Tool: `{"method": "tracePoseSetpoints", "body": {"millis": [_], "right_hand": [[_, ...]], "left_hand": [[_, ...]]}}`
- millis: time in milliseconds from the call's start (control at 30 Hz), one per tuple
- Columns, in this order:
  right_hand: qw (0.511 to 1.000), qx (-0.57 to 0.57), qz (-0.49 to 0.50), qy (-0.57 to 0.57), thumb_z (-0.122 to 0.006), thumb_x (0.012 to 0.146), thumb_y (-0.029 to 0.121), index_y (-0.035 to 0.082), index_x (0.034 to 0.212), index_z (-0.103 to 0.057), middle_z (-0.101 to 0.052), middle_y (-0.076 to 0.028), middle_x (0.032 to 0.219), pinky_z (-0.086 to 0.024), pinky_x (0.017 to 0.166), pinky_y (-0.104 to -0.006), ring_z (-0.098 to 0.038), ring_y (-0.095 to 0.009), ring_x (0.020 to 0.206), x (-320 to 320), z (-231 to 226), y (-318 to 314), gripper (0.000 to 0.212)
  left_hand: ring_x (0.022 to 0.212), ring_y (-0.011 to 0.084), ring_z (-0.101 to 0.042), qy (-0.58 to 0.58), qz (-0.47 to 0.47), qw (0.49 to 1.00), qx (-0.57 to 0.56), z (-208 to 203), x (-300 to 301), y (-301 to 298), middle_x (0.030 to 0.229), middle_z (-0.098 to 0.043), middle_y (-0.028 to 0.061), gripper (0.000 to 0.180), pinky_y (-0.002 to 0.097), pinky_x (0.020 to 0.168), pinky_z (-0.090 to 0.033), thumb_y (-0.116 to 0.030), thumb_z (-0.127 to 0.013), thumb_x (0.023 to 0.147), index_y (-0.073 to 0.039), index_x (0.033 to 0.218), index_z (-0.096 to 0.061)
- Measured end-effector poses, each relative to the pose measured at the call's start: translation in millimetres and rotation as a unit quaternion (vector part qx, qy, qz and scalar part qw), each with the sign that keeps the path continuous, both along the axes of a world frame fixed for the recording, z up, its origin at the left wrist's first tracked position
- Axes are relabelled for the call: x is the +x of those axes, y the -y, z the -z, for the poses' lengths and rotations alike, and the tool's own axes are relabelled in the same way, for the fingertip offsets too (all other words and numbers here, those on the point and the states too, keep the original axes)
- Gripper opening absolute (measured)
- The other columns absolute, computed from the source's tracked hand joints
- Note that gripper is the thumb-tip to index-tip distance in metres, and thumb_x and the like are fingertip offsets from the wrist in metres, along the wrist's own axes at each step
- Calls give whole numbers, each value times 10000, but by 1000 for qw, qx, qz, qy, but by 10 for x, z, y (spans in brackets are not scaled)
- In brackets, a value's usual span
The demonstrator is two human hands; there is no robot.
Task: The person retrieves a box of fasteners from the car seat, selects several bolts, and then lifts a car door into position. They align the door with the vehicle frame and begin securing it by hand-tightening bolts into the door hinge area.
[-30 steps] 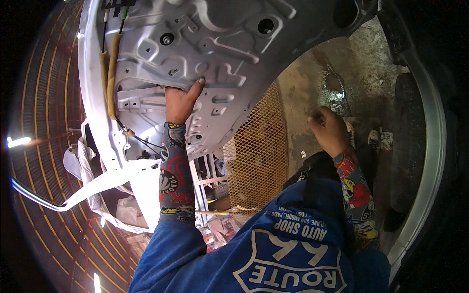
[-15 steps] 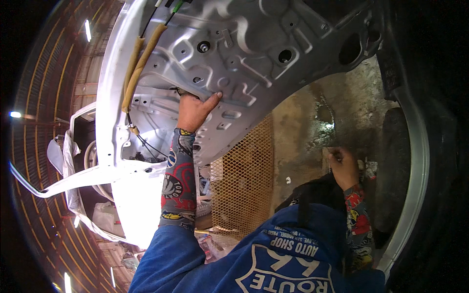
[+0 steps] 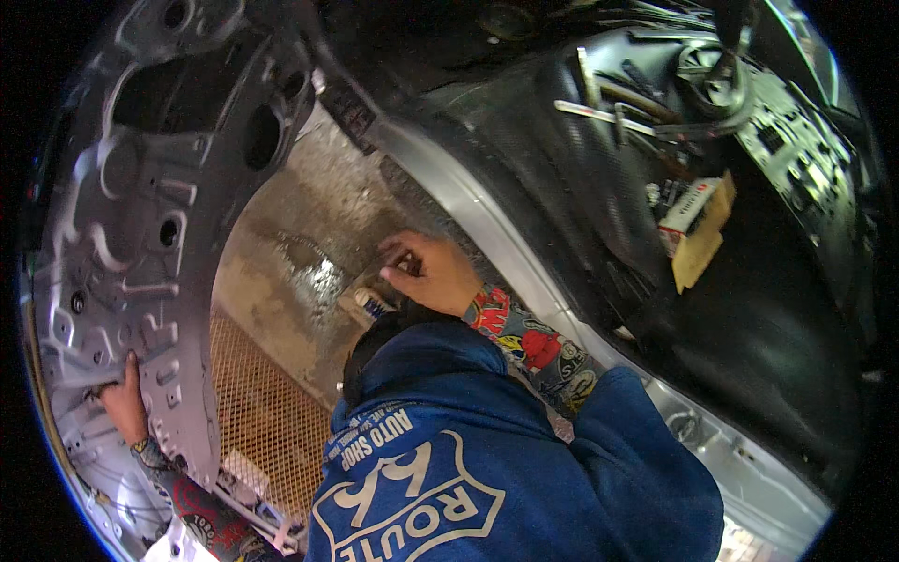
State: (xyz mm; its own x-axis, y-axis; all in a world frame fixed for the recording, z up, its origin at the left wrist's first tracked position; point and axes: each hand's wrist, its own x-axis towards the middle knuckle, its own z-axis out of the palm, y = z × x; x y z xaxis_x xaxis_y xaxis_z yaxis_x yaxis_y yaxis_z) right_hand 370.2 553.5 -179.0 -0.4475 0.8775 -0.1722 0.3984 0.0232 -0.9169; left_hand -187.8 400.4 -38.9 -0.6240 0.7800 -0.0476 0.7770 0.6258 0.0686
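Note:
A bare silver-grey car door panel (image 3: 192, 244) with stamped ridges and holes fills the left side. My left hand (image 3: 124, 405) grips it low down, the fingers reaching into an opening and hidden there, the thumb lying on the outer metal. Over the concrete floor, close in front of my body, is my right hand (image 3: 438, 272). Its fingers are curled toward the thumb, and whatever lies between them is too dark and small to name. Patterned sleeves cover both forearms.
Right of my hand runs the car's silver door sill (image 3: 506, 220). Inside, on the black floor covering, lie several metal tools (image 3: 609, 114) and an opened white-and-red cardboard box (image 3: 691, 211). An expanded metal mesh (image 3: 267, 375) stands below the door. The concrete has a wet shiny patch (image 3: 323, 279).
My view has swung right, so the door has slid left and the car's interior has come in. The left hand stays on the door. My right hand remains curled.

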Motion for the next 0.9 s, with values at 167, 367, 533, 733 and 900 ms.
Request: {"method": "tracePoseSetpoints", "body": {"millis": [167, 367, 533, 733, 900], "right_hand": [[935, 187, 300, 37, -724, 856, 180, 26, 1056, -692, -713, -138, 922, -541, 700, -383, -689, -248, 772, 882, -489, -28, 254], [763, 340, 385, 393, -654, 887, 98, 46, 1038, -722, -733, -139, 960, -533, 798, -378, -706, -284, 872, 2486, -867, -291, 174], [775, 238, 263, 523, -688, 854, 187, 89, 1173, -697, -724, -150, 1051, -539, 895, -441, -684, -363, 958, 3003, -623, -497, 334], [779, 217, 166, 565, -648, 917, 181, 49, 1179, -707, -686, -179, 1183, -465, 970, -435, -619, -360, 1073, 3844, -345, -645, 300], [822, 136, 251, 493, -687, 834, 340, -4, 1166, -687, -710, -169, 1116, -457, 928, -442, -643, -331, 1003, 4248, -98, -996, 478]], "left_hand": [[1003, 426, -647, -104, 53, 990, -82, 135, -135, -32, 1081, -684, 288, 517, 457, 865, -484, -414, -638, 956, 83, 1095, -669], [900, 356, -662, -316, 284, 883, -199, 227, -430, 120, 946, -706, 233, 339, 426, 838, -502, -201, -564, 1007, -79, 1320, -606], [606, 228, -571, -70, 98, 992, 37, 184, -77, -37, 654, -635, 145, 520, 428, 627, -473, -470, -706, 888, 47, 944, -712], [618, 357, -663, -121, 61, 988, -68, -67, 514, -315, 646, -654, 197, 565, 445, 616, -521, -567, -706, 818, -10, 719, -708], [812, 376, -699, -17, 48, 996, 77, -171, 689, -454, 883, -720, 204, 485, 441, 750, -554, -506, -726, 806, -56, 987, -748]]}}
